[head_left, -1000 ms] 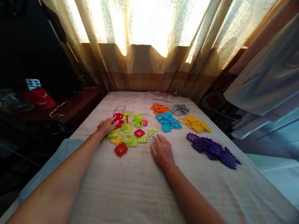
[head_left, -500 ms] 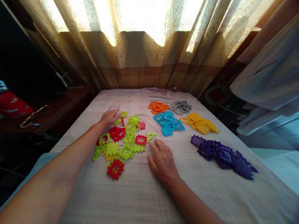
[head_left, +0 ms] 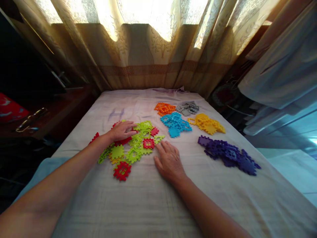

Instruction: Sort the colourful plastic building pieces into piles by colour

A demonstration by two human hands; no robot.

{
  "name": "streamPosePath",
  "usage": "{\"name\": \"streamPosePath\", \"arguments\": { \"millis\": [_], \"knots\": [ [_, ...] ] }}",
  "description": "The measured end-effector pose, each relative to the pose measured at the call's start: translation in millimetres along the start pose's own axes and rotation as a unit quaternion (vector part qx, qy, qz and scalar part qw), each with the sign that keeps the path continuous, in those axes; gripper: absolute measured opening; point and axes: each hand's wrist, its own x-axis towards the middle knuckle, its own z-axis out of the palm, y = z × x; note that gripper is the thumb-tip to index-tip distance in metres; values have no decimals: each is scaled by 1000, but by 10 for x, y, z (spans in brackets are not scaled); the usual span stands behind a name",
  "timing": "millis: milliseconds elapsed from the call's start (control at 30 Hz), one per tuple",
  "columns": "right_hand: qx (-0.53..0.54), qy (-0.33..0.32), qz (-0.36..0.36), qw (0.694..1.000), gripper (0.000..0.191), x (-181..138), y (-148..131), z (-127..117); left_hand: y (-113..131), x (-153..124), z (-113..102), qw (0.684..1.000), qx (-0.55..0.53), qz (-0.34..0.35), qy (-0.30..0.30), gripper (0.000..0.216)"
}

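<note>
My left hand [head_left: 122, 130] lies palm down over the far left part of a mixed pile, fingers stretched out and apart. Beneath and around it are lime green interlocking plastic tiles [head_left: 135, 155] and red ones, partly hidden by the hand and forearm. A red square tile with a window [head_left: 148, 143] is on the pile's right side, and a red toothed tile [head_left: 122, 171] lies at its near end. Flat on the sheet rests my right hand [head_left: 170, 161], open, its fingertips close to a green triangular piece [head_left: 159, 138]. It holds nothing.
Sorted heaps lie to the right: orange [head_left: 164, 108], grey [head_left: 187, 108], blue [head_left: 174, 124], yellow [head_left: 207, 123] and dark purple tiles [head_left: 228, 154]. A pale sheet [head_left: 138, 205] covers the surface. Curtains [head_left: 138, 66] hang behind, and a dark wooden cabinet [head_left: 74, 102] stands left.
My left hand has moved right, from the pile's far left edge onto the tiles. My right hand stays nearly in place. The whole view has shifted slightly.
</note>
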Motion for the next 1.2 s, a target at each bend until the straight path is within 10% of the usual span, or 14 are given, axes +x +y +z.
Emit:
{"name": "streamPosePath", "arguments": {
  "millis": [467,800,1200],
  "knots": [
    [-26,29,-17,999,44,-1,13,15,812,-1455,454,992,30,-11,123,74],
    [3,82,-55,995,36,-32,66,36,623,-1657,413,934,-67,-139,321,42],
    [78,101,-72,989,27,54,-481,189,370,-1224,379,883,-127,-241,382,38]
  ]
}}
